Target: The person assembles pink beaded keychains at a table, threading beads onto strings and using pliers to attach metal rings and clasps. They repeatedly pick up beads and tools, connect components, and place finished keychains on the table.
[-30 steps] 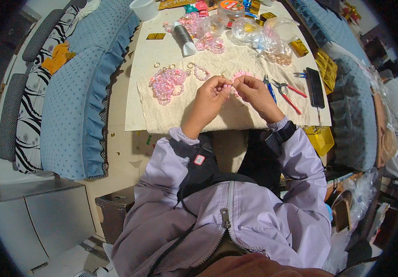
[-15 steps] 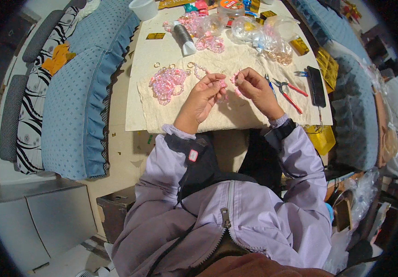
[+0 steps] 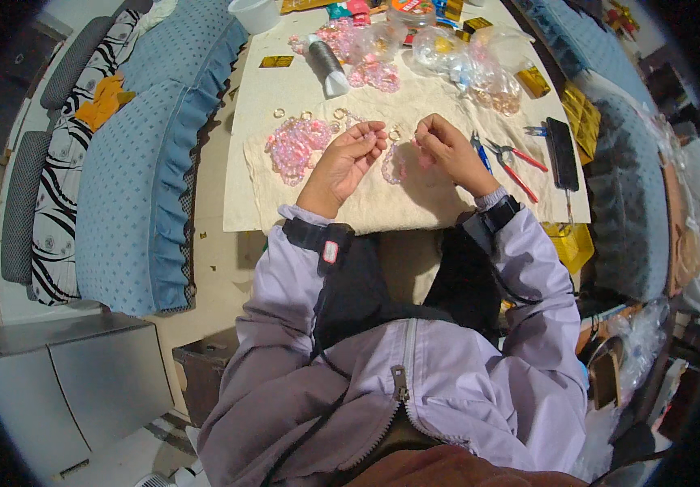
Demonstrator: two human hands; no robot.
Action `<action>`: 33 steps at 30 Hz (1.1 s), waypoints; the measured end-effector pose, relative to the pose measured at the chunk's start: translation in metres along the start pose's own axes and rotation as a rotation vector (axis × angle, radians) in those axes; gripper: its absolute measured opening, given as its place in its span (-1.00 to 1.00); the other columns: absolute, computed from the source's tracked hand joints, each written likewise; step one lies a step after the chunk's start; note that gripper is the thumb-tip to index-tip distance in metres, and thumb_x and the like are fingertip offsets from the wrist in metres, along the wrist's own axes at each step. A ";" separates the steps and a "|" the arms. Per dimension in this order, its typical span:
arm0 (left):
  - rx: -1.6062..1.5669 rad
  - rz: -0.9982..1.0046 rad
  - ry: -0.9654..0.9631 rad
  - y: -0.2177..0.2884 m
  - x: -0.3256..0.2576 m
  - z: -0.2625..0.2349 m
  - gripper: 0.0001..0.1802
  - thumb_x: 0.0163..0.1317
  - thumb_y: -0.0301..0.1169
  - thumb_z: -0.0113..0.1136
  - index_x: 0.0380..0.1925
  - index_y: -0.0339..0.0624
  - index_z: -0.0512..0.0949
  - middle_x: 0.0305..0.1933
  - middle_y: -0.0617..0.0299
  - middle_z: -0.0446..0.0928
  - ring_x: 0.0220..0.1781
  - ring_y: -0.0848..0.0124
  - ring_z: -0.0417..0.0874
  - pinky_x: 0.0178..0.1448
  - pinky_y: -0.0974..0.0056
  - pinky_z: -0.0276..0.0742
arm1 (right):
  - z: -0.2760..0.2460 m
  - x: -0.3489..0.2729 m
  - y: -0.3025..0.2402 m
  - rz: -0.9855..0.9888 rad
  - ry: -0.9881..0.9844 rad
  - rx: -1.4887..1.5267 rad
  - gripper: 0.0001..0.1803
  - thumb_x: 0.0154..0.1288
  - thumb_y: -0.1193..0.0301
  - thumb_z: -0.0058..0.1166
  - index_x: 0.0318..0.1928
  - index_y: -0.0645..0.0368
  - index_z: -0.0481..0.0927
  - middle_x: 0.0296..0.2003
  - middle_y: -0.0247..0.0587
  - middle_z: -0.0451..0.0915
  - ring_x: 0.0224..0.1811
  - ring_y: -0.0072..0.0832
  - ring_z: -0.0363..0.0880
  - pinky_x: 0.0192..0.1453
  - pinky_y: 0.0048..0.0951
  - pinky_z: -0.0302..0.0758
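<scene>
My left hand [image 3: 346, 161] is raised above the cloth, with thumb and fingertips brought together. Anything between them is too small to make out. Across from it, my right hand [image 3: 453, 156] pinches a small bit of pink beads [image 3: 425, 158], mostly hidden under the fingers. Between my hands, a beaded strand [image 3: 393, 167] with a gold ring at its far end is on or just over the cloth. Left of my left hand lies a pile of pink beaded strands [image 3: 295, 150] with gold rings along its far side. Another beaded strand [image 3: 353, 118] with a ring lies beyond my left fingers.
Red-handled pliers [image 3: 520, 170], blue-handled pliers [image 3: 481, 152] and a black phone [image 3: 561, 154] lie right of my right hand. Farther back are a grey thread spool [image 3: 327, 66], clear bags of beads [image 3: 492, 81] and a white tub [image 3: 254, 15]. Beige cloth [image 3: 317, 207] covers the near table.
My left hand has moved slightly left, away from the pink beads it was handling. The ringed strand now shows between my hands. The right hand stays close to its place, still pinching.
</scene>
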State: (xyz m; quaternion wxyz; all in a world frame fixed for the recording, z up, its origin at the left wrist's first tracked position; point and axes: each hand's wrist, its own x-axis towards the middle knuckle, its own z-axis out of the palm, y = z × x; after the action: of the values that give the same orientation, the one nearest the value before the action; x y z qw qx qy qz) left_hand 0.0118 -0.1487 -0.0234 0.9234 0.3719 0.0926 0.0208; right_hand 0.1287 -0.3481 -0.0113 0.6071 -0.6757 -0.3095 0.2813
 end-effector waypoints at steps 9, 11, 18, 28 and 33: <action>-0.186 -0.088 -0.198 -0.007 0.004 -0.008 -0.80 0.56 -0.37 -0.04 0.05 -0.21 0.43 -0.33 0.25 0.46 -0.50 0.49 0.41 -0.41 0.45 0.32 | 0.017 0.007 -0.014 -0.136 -0.064 -0.067 -0.87 0.57 0.33 -0.01 -0.13 0.10 0.51 -0.34 -0.60 0.41 -0.40 -0.81 0.31 -0.34 -0.71 0.30; -0.238 -0.113 -0.170 -0.009 0.002 -0.004 -0.82 0.56 -0.35 -0.05 0.01 -0.18 0.41 -0.40 0.27 0.40 -0.58 0.50 0.32 -0.50 0.43 0.21 | 0.023 0.009 -0.015 -0.137 -0.068 -0.011 -0.87 0.57 0.33 0.00 -0.13 0.09 0.51 -0.35 -0.62 0.40 -0.39 -0.82 0.29 -0.34 -0.70 0.27; -0.305 -0.119 -0.163 -0.012 -0.010 0.014 -0.84 0.57 -0.35 -0.06 0.01 -0.12 0.42 -0.43 0.29 0.39 -0.61 0.50 0.30 -0.53 0.43 0.19 | 0.024 0.000 -0.022 -0.069 -0.124 0.117 -0.89 0.56 0.43 0.01 -0.13 0.21 0.48 -0.27 -0.47 0.46 -0.23 -0.72 0.42 -0.16 -0.59 0.47; -0.309 -0.159 -0.108 -0.015 -0.015 0.031 -0.89 0.58 -0.36 -0.06 -0.15 -0.10 0.42 -0.49 0.31 0.31 -0.61 0.53 0.26 -0.50 0.43 0.15 | 0.020 -0.006 -0.026 -0.083 -0.075 0.058 -0.87 0.55 0.41 0.04 -0.12 0.23 0.51 -0.26 -0.48 0.49 -0.17 -0.72 0.42 -0.01 -0.58 0.43; -0.309 -0.184 -0.122 -0.016 -0.014 0.032 -0.87 0.58 -0.35 -0.08 -0.14 -0.13 0.42 -0.49 0.32 0.32 -0.62 0.54 0.25 -0.52 0.43 0.15 | 0.017 -0.009 -0.027 -0.086 -0.078 0.089 -0.87 0.55 0.40 0.05 -0.12 0.22 0.53 -0.27 -0.52 0.49 -0.20 -0.76 0.40 -0.06 -0.62 0.41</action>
State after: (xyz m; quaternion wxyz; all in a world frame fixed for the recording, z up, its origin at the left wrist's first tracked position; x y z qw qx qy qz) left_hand 0.0030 -0.1832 -0.0097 0.9715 0.2160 0.0656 -0.0724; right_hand 0.1076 -0.3420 0.0139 0.6356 -0.6227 -0.3485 0.2946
